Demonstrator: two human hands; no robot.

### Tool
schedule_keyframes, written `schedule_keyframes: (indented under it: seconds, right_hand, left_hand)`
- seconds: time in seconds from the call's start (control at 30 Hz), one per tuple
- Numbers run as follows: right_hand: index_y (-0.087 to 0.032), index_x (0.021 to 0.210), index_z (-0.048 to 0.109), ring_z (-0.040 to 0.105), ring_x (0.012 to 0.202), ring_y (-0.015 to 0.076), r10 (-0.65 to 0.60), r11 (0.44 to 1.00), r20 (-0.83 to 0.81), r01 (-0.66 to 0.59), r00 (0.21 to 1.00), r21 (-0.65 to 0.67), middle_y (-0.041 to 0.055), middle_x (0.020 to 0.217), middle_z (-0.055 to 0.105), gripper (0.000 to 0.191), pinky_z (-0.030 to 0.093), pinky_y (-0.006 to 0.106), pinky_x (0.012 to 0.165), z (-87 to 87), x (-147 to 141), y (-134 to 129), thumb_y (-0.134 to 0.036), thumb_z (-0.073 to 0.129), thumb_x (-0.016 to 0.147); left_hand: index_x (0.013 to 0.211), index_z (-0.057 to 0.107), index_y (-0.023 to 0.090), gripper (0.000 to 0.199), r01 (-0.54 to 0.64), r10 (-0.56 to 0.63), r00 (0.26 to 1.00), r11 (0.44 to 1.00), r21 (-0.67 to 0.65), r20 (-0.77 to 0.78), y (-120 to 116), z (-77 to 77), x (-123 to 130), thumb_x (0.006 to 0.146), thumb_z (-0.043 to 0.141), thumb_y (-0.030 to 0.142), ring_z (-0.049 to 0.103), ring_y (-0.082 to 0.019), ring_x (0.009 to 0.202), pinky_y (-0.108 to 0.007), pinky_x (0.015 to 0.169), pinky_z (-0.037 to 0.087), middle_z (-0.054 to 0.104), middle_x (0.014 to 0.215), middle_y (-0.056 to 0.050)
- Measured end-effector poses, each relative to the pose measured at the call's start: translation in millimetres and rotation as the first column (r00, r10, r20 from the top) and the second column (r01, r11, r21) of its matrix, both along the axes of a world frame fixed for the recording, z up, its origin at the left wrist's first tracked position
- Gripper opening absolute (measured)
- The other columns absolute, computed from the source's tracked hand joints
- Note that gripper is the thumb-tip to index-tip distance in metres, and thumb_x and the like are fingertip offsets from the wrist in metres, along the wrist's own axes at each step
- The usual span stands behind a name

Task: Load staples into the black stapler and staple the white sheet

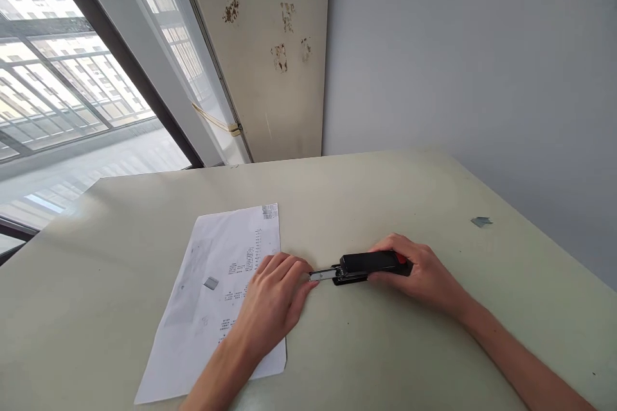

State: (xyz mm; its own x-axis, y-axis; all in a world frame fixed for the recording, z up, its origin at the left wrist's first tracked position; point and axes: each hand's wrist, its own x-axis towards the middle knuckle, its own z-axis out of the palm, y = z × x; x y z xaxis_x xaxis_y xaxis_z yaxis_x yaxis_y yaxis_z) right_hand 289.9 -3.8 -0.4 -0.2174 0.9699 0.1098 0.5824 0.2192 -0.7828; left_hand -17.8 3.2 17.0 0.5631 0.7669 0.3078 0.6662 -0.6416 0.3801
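Stapler [369,263], black with a red patch near its right end, lies sideways just above or on the pale green table [385,359], right of the paper [186,334]; which of the two, I cannot tell. Its metal tray [322,275] sticks out from the left end; the right hand [419,273] is partly closed round the other end, thumb on the near side and fingers on the far side. At the tray's tip, the left hand [279,286] is curled with thumb and fingers close together, pinching the tip; its palm and wrist pass over the printed paper, whose right edge it partly covers. On the paper sits a small grey staple strip [211,283]; more grey pieces [481,221] lie at the table's far right; beyond stand a stained beige panel [270,96], a grey wall [457,64] and, at left, a window [62,70].
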Motion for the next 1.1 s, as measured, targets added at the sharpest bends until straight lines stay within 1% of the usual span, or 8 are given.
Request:
schedule_keyframes:
  seconds: [0.1,0.2,0.33,0.43,0.63,0.87,1.0,1.1]
  right_hand:
    - [-0.029,0.099,0.071,0.063,0.082,0.0219,-0.005,1.000,-0.005,0.005,1.000,-0.019,0.0014,0.095,0.073,0.022,0.045,0.033,0.070,1.7,-3.8,-0.8,-0.049,0.074,0.091]
    - [-0.029,0.099,0.070,0.061,0.079,0.0213,-0.001,1.000,-0.003,0.001,1.000,-0.026,0.0008,0.092,0.072,0.021,0.044,0.032,0.068,2.3,-6.4,-1.2,-0.049,0.073,0.092]
    - [-0.029,0.098,0.069,0.060,0.079,0.0207,0.015,0.999,0.000,-0.015,1.000,-0.039,0.0005,0.091,0.071,0.022,0.043,0.032,0.068,2.5,-7.1,-0.9,-0.050,0.071,0.093]
    - [-0.028,0.097,0.068,0.059,0.079,0.0209,0.022,0.999,-0.003,-0.023,1.000,-0.044,0.0009,0.092,0.071,0.023,0.043,0.032,0.068,3.7,-7.7,-0.8,-0.052,0.070,0.094]
    - [-0.028,0.098,0.068,0.059,0.083,0.0223,0.024,0.998,0.012,-0.023,1.000,-0.063,0.0022,0.093,0.070,0.023,0.043,0.034,0.069,6.9,-9.5,-2.8,-0.051,0.068,0.095]
    - [-0.027,0.098,0.069,0.059,0.086,0.0222,0.030,0.996,0.005,-0.030,1.000,-0.079,0.0021,0.094,0.070,0.024,0.044,0.034,0.070,7.0,-9.6,-3.1,-0.051,0.069,0.095]
    - [-0.027,0.100,0.069,0.061,0.088,0.0227,0.035,0.997,0.003,-0.035,0.999,-0.069,0.0025,0.097,0.071,0.024,0.047,0.034,0.073,7.9,-9.4,-2.5,-0.050,0.069,0.095]
    - [-0.027,0.101,0.069,0.062,0.088,0.0232,0.038,0.998,0.002,-0.038,0.999,-0.056,0.0028,0.097,0.071,0.026,0.048,0.034,0.072,7.2,-9.0,-1.4,-0.052,0.069,0.095]
  left_hand:
    - [0.113,0.065,0.025,0.015,0.002,-0.002,1.000,1.000,0.024,-0.016,5.5,4.2,-8.6,0.106,0.057,0.036,0.067,-0.023,0.101,-0.039,0.089,0.052,0.074,0.109,-0.003]
    - [0.121,0.065,0.025,0.028,-0.100,0.100,0.995,0.994,0.036,0.003,12.0,14.3,-28.6,0.104,0.057,0.046,0.067,-0.025,0.107,-0.041,0.092,0.054,0.074,0.116,-0.005]
    - [0.119,0.068,0.025,0.038,-0.320,0.321,0.947,0.947,0.033,-0.016,15.8,27.6,-74.2,0.105,0.048,0.054,0.069,-0.028,0.108,-0.039,0.083,0.057,0.074,0.119,-0.007]
    - [0.120,0.070,0.028,0.045,-0.398,0.397,0.913,0.917,0.006,-0.097,12.9,28.1,-114.6,0.104,0.044,0.061,0.071,-0.028,0.103,-0.035,0.071,0.058,0.072,0.127,-0.008]
    - [0.125,0.071,0.036,0.046,-0.365,0.349,0.920,0.929,-0.062,-0.180,0.6,13.1,-165.9,0.098,0.051,0.068,0.068,-0.029,0.120,-0.042,0.099,0.057,0.069,0.136,-0.003]
    - [0.103,0.075,0.031,0.046,-0.399,0.387,0.910,0.915,-0.055,-0.151,-4.3,11.8,-160.3,0.098,0.049,0.069,0.073,-0.025,0.105,-0.034,0.087,0.059,0.073,0.126,-0.004]
    - [0.106,0.071,0.030,0.039,-0.410,0.406,0.912,0.905,-0.113,-0.064,-4.0,20.6,-143.3,0.096,0.056,0.064,0.075,-0.024,0.092,-0.029,0.070,0.059,0.077,0.106,-0.003]
    - [0.110,0.068,0.029,0.035,-0.358,0.383,0.921,0.904,-0.232,0.071,-5.3,26.5,-117.5,0.100,0.055,0.059,0.076,-0.023,0.094,-0.030,0.073,0.059,0.078,0.104,-0.003]
